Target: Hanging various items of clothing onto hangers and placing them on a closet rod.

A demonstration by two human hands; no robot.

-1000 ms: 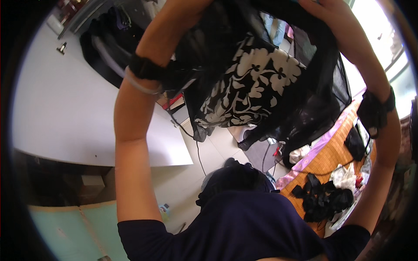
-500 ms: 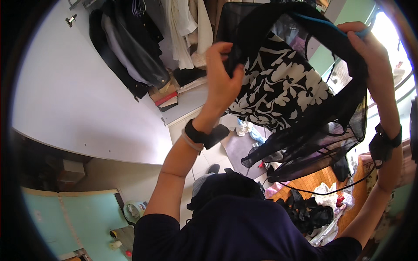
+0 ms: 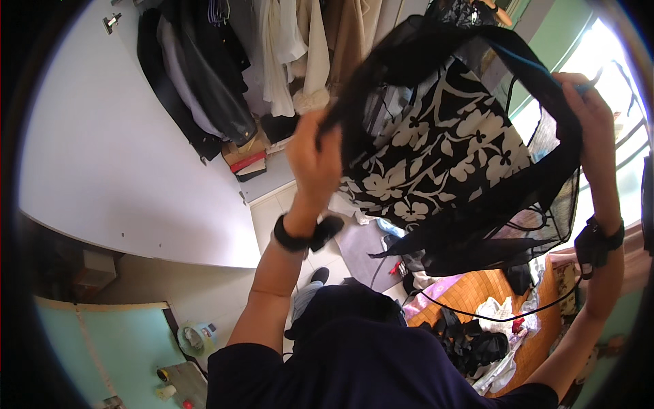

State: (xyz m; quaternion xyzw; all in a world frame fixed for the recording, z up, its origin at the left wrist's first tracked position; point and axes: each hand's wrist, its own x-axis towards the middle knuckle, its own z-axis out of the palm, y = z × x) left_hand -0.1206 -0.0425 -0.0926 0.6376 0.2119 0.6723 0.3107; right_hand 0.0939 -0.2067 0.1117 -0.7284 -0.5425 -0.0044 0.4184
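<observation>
A sheer black garment (image 3: 470,249) with a black-and-white floral panel (image 3: 443,146) is spread out in the air before me. My left hand (image 3: 315,160), blurred a little, is closed on its left edge. On the far right my right hand (image 3: 591,116) grips its upper right corner, together with the end of a thin blue hanger (image 3: 521,58). Most of that hanger is hidden by the black cloth. Below the floral panel, sheer folds and narrow black ties hang loose.
An open white wardrobe door (image 3: 129,150) stands on the left. Dark jackets (image 3: 197,75) and pale clothes (image 3: 272,54) hang inside. A pile of black clothes (image 3: 477,341) lies on an orange-brown mat (image 3: 470,293) at lower right. A black cable (image 3: 490,319) runs from my right wrist.
My left hand has moved left and down and closed on the garment's edge, pulling it wider. My right hand has come lower, still holding the garment and hanger.
</observation>
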